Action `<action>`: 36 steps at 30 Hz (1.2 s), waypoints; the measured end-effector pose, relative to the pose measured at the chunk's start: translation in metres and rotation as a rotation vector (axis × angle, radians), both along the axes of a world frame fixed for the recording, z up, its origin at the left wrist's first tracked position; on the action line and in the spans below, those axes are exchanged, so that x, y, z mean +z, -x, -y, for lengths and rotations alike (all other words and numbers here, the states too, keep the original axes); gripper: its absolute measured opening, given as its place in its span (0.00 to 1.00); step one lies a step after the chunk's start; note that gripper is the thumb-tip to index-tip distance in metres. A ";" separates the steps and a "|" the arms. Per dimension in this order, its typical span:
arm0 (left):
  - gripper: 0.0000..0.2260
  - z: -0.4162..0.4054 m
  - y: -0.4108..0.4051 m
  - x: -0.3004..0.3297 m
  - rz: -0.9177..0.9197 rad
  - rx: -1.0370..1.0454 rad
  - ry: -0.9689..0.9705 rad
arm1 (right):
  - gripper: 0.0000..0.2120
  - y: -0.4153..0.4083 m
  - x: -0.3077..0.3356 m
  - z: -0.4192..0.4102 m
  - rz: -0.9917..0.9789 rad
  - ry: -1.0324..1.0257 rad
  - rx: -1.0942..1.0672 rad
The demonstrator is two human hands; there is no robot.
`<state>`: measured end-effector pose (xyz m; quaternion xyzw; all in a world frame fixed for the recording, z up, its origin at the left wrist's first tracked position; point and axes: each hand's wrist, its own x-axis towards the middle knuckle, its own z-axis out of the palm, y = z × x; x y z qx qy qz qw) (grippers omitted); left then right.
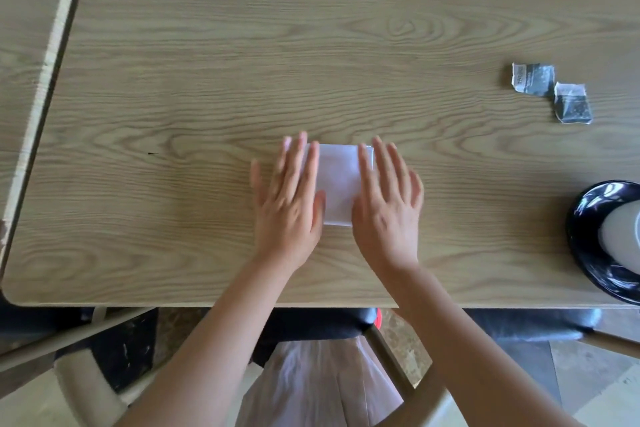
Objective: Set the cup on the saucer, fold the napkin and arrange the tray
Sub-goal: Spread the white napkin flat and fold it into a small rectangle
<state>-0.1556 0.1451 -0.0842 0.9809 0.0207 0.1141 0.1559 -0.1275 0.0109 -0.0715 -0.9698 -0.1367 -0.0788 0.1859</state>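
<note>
A white napkin [338,184], folded into a small rectangle, lies flat on the wooden table [242,62] in front of me. My left hand [289,199] lies flat over its left edge with straight fingers. My right hand [386,199] lies flat over its right edge the same way. At the far right edge of the view a white cup [623,236] stands on a black saucer [585,243], both cut off by the frame. No tray is in view.
Two dark sachets [533,78] [572,107] lie at the right back of the table. A second table [27,45] adjoins on the left. Chairs [83,388] stand below the table's near edge beside my lap.
</note>
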 end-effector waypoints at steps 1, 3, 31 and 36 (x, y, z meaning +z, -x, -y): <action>0.26 -0.002 -0.006 -0.002 -0.032 -0.073 -0.044 | 0.29 -0.005 0.001 -0.004 -0.030 0.052 0.094; 0.24 -0.004 -0.015 -0.005 -0.110 -0.145 -0.102 | 0.27 -0.014 -0.002 -0.009 -0.119 0.109 0.211; 0.10 -0.001 -0.031 0.036 -0.427 0.474 0.654 | 0.28 -0.017 -0.004 0.017 -0.237 0.243 0.340; 0.10 -0.004 -0.038 0.061 -0.551 0.460 0.849 | 0.28 -0.010 0.011 0.007 -0.324 0.100 0.203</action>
